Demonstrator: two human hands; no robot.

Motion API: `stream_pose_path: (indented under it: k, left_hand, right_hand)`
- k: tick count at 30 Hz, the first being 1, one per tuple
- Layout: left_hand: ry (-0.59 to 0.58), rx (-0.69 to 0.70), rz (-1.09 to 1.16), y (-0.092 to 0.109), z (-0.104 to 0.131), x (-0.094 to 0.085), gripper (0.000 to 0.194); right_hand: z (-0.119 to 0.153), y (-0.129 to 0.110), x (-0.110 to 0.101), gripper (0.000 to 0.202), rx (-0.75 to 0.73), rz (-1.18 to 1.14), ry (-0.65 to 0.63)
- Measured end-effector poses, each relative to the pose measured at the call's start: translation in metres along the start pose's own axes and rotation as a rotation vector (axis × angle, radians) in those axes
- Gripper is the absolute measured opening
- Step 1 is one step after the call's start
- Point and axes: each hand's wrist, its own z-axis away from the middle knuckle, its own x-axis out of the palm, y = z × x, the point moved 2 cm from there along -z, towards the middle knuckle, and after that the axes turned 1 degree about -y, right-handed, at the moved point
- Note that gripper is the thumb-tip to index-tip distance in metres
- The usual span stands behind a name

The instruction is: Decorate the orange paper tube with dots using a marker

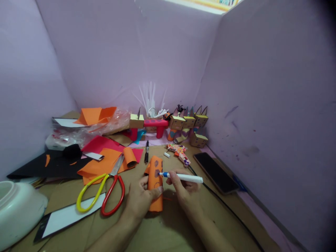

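In the middle of the head view, my left hand (140, 197) is wrapped round an orange paper tube (155, 185), its thumb lying across the front. Dark purple spots and a drawn outline mark the tube's surface. My right hand (185, 190) grips a white marker (187, 177) with a blue tip end, which meets the tube at one of the spots. Left of my left hand lie scissors (113, 190) with one yellow and one red handle, open over orange paper (105, 162). A short orange roll (130, 157) sits beside the blades.
A glue gun (180, 152) in patterned covering has a black cord running right. A phone (216, 171) lies by the right wall. Box-headed cardboard animals (183, 122) stand at the back. A black pen (146, 152) and a white pot (21, 213) are also here.
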Motion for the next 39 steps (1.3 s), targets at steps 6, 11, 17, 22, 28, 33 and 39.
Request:
stream_pose_path:
  k: [6,11,17,22,28,33,39]
  left_hand:
    - [-0.013,0.008,0.014,-0.001,0.000,0.000,0.032]
    - [-0.022,0.023,0.004,-0.003,-0.001,-0.001,0.031]
    - [-0.006,0.030,0.032,0.002,-0.001,-0.002,0.032]
    - [-0.050,0.026,0.072,0.004,0.006,-0.002,0.035]
    - [-0.146,0.033,0.055,0.004,0.016,0.005,0.042]
    - [-0.166,0.086,-0.022,0.008,0.019,0.009,0.048]
    - [-0.102,0.035,0.005,0.005,0.014,0.005,0.039]
  right_hand:
    - [-0.001,0.001,0.000,0.022,-0.024,-0.017,-0.017]
    - [0.001,0.004,0.002,0.022,0.012,-0.046,-0.025]
    - [-0.002,0.010,0.001,0.025,0.132,-0.329,0.078]
    - [-0.009,0.010,0.002,0.033,0.299,-0.534,0.075]
    - [-0.003,0.005,0.018,0.041,0.471,-0.778,-0.191]
    - [-0.002,0.002,0.020,0.036,0.458,-0.740,-0.192]
    - [-0.014,0.003,0.006,0.041,0.361,-0.536,-0.048]
